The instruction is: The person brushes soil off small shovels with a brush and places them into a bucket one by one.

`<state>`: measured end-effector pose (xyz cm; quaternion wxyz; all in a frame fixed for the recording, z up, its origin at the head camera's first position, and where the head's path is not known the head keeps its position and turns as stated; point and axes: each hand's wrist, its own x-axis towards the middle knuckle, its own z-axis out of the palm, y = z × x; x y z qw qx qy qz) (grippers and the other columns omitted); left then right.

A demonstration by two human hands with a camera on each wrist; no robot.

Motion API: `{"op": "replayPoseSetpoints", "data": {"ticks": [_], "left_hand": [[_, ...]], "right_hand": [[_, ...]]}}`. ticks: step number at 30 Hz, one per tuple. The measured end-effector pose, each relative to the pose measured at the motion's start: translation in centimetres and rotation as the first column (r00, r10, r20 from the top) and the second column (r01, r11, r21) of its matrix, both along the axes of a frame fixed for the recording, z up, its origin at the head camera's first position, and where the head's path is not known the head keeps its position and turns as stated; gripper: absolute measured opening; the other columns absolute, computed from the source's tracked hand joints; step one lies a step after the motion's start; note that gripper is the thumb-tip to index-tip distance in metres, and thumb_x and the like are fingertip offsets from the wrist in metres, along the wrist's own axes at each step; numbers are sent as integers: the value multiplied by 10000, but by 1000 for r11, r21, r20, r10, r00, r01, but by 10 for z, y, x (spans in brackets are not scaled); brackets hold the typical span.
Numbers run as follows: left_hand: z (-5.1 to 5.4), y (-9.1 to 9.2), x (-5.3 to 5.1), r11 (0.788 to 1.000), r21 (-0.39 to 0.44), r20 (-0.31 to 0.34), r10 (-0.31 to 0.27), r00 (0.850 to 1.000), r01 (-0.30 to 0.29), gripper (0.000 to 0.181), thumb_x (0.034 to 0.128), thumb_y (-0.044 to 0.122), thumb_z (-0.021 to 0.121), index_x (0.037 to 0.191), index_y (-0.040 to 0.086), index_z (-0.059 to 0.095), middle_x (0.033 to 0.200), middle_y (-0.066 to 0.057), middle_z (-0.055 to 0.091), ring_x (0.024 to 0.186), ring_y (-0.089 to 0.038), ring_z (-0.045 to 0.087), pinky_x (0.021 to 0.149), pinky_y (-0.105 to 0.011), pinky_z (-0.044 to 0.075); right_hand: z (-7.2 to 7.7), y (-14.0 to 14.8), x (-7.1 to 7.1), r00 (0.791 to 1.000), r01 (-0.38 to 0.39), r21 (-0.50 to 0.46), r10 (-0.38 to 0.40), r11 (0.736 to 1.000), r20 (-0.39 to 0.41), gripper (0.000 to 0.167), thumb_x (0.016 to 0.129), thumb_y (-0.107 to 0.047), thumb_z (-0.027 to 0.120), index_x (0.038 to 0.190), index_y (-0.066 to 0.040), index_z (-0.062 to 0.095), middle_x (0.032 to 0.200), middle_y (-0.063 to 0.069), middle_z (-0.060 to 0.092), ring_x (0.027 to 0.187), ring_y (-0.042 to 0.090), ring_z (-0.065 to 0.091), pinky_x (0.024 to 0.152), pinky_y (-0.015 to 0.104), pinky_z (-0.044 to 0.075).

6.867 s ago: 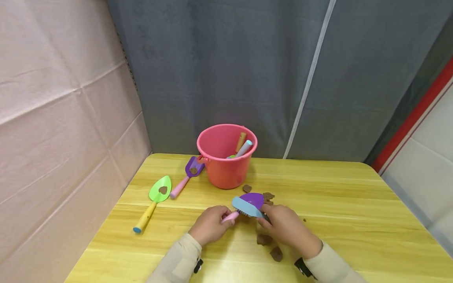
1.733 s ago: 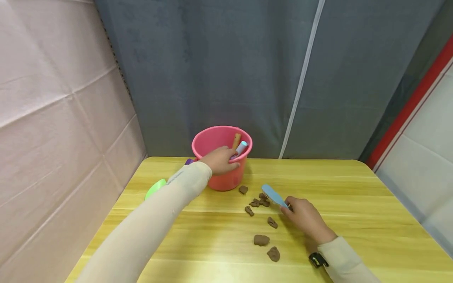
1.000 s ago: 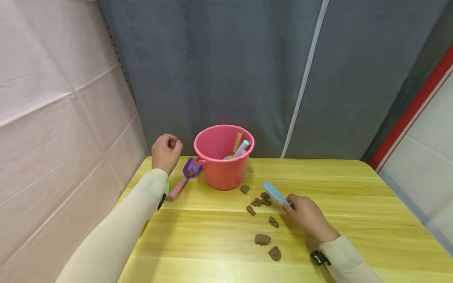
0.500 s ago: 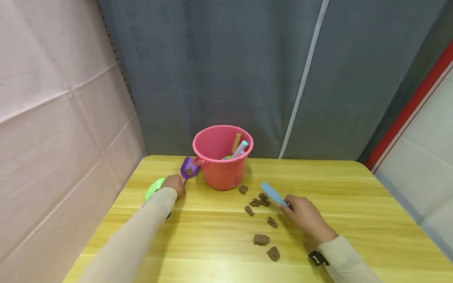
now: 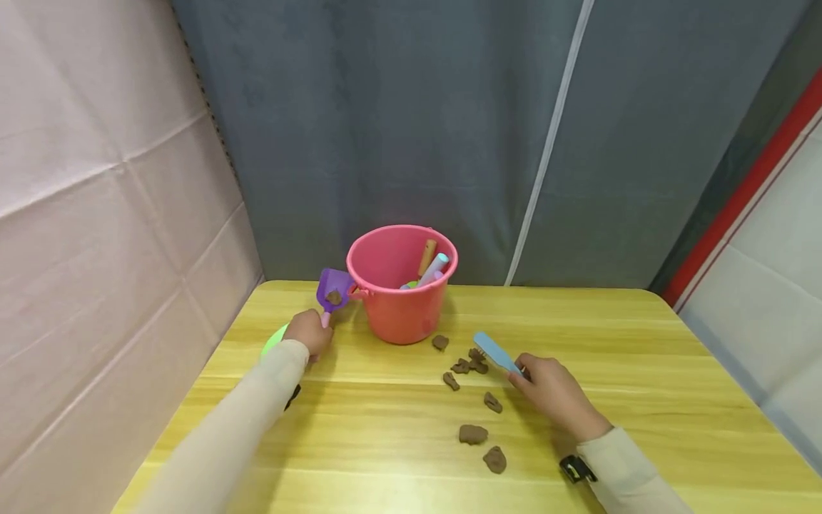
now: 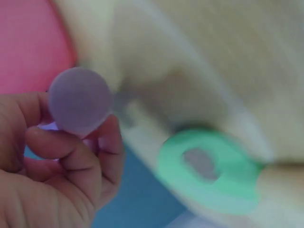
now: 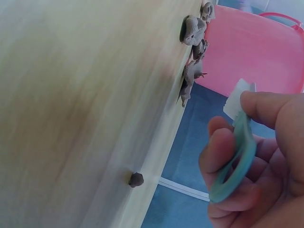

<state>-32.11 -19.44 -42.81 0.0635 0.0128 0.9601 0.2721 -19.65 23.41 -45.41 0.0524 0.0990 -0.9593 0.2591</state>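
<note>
My left hand grips the pink handle of a purple toy shovel, left of the pink bucket. A brown clay-like lump lies on its blade. In the left wrist view, the round handle end shows between thumb and fingers. My right hand holds a light-blue brush, bristles down by several brown lumps. Its looped handle shows in the right wrist view. Beside my left hand, a green trowel is partly hidden; a brown lump sits on it.
Several tool handles lean inside the bucket at the table's back. More brown lumps are scattered on the wooden table toward the front. A grey curtain hangs behind; a pale cloth wall stands on the left.
The left hand's earlier purple, pink-handled tool went into the bucket. Then the left hand moved left, took the purple shovel's handle and shifted it slightly away. The right hand keeps the brush nearly still.
</note>
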Motion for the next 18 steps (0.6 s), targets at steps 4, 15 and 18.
{"op": "replayPoseSetpoints", "data": {"ticks": [4, 15, 18], "left_hand": [[29, -13, 22, 998, 57, -4, -5, 1000, 5, 216, 927, 131, 517, 1009, -65, 480, 689, -134, 571, 422, -184, 576, 405, -284, 456], [39, -39, 103, 988, 40, 41, -153, 987, 152, 139, 869, 92, 648, 930, -3, 568, 743, -76, 563, 556, -181, 549, 480, -321, 491], [28, -22, 118, 980, 41, 25, -196, 980, 195, 130, 831, 71, 681, 894, 17, 581, 729, -51, 564, 561, -170, 555, 483, -308, 493]], "right_hand": [[1, -1, -1, 1000, -6, -1, 6, 1000, -14, 114, 956, -170, 669, 898, -89, 614, 568, -47, 437, 468, 68, 330, 439, 228, 277], [9, -7, 0, 999, -21, -8, 21, 1000, -42, 119, 952, -178, 679, 898, -88, 623, 556, -54, 424, 458, 63, 316, 435, 225, 269], [12, -14, -2, 998, -46, 11, 46, 999, -52, 123, 944, -186, 690, 904, -93, 621, 561, -65, 427, 460, 53, 316, 439, 222, 269]]}}
